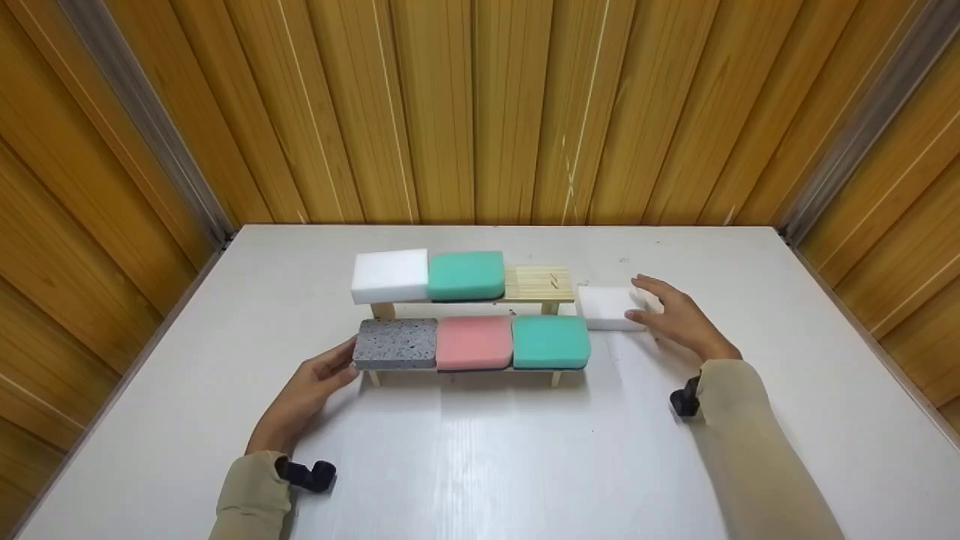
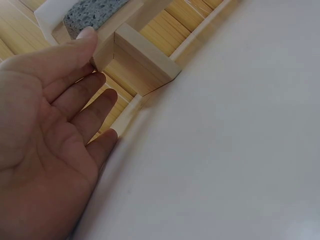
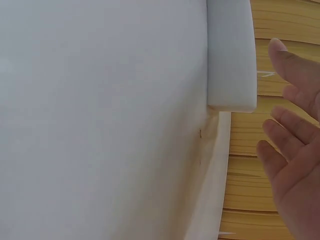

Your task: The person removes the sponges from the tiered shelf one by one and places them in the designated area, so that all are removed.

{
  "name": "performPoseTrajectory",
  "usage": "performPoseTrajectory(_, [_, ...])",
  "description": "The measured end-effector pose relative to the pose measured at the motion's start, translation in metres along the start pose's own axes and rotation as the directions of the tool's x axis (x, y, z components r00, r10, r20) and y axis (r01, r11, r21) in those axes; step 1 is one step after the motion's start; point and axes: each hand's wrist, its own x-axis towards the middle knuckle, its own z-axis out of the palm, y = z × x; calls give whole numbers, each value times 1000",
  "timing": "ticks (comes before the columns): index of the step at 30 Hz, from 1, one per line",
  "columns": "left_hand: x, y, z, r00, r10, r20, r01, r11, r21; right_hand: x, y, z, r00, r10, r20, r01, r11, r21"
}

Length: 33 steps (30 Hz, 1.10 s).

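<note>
A grey speckled sponge (image 1: 396, 343), a pink sponge (image 1: 475, 342) and a green sponge (image 1: 551, 342) sit side by side on the front wooden rack (image 1: 556, 379). My left hand (image 1: 306, 394) is at the rack's left end. In the left wrist view, its thumb tip (image 2: 88, 33) touches the corner by the grey sponge, and the other fingers are loosely bent. On the table at right lies a white sponge block (image 1: 602, 307). Over its right end hovers my right hand (image 1: 679, 319), thumb and fingers spread; in the right wrist view a gap separates them from the block.
Behind stands a second wooden rack (image 1: 538, 282), holding a white sponge (image 1: 391, 276) on the left and a green sponge (image 1: 466, 275) in the middle; bare wood shows at its right. The white table (image 1: 487, 465) meets yellow wood-patterned walls (image 1: 510, 112) behind and at both sides.
</note>
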Motion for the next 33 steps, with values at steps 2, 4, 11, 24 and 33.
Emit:
performPoseTrajectory(2, [0,0,0,1000,2,-2,-2,1000,-2,0,-2,-2,1000,-2,-8,2,1000,-2])
performPoseTrajectory(4, [0,1,1,1000,1,-6,-1,1000,-8,0,-4,-3,1000,-3,-13,3,1000,-6])
performPoseTrajectory(11, [1,0,1,1000,-8,-12,8,1000,1,-1,-11,-10,999,-30,-20,30,1000,3])
performPoseTrajectory(24, [1,0,1,1000,10,0,-10,1000,-12,-2,-31,-18,997,-76,-29,75,997,-19])
performPoseTrajectory(33, [1,0,1,1000,-4,-8,4,1000,-11,0,-48,-20,990,-138,-19,138,990,-18])
